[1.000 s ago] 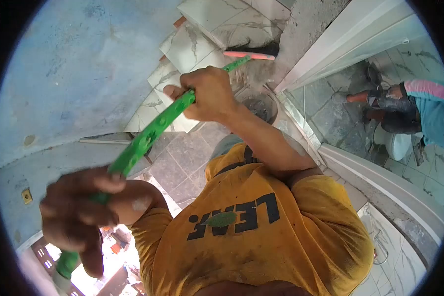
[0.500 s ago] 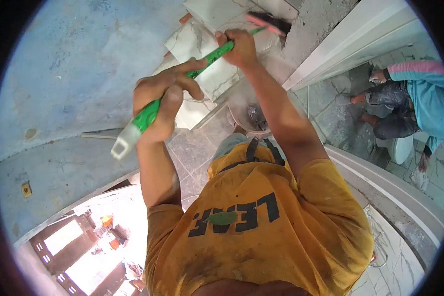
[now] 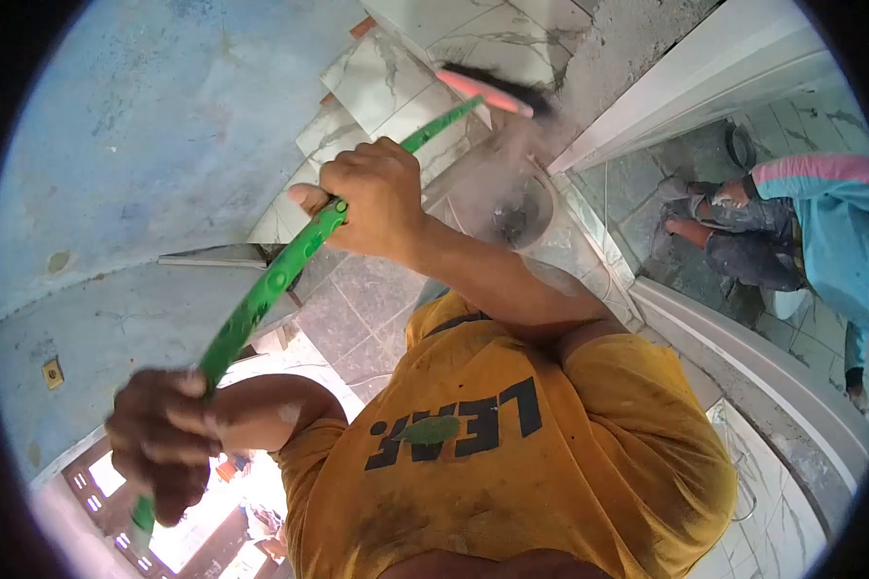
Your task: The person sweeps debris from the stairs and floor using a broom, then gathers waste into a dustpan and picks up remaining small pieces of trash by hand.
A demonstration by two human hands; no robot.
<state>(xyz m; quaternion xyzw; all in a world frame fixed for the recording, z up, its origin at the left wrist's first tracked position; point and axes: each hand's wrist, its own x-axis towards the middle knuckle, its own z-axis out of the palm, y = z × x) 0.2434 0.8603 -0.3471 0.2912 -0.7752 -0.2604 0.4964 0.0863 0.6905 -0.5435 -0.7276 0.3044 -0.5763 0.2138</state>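
Note:
A broom with a green patterned handle [image 3: 266, 294] slants across the view. Its pink head [image 3: 488, 92] with black bristles is up at the tiled steps, beside the rough grey wall edge. My left hand [image 3: 164, 439] is closed round the handle near its end, low at the left. Higher up, my right hand [image 3: 372, 198] grips the handle, its thumb lying alongside. Dust hangs in the air below the broom head. A round bucket [image 3: 548, 207] stands on the floor beneath it, its contents blurred by the dust.
White marbled tiles [image 3: 377, 82] form steps ahead, beside a blue wall [image 3: 164, 116]. At the right, past a white door frame [image 3: 666, 82], another person in a blue and pink top [image 3: 830, 227] sits low. A black ring-shaped thing [image 3: 740, 147] lies near them.
Both hands have moved left and down, my left hand farther, onto the handle's end. The broom head has shifted left and down toward me. More dust shows above the bucket.

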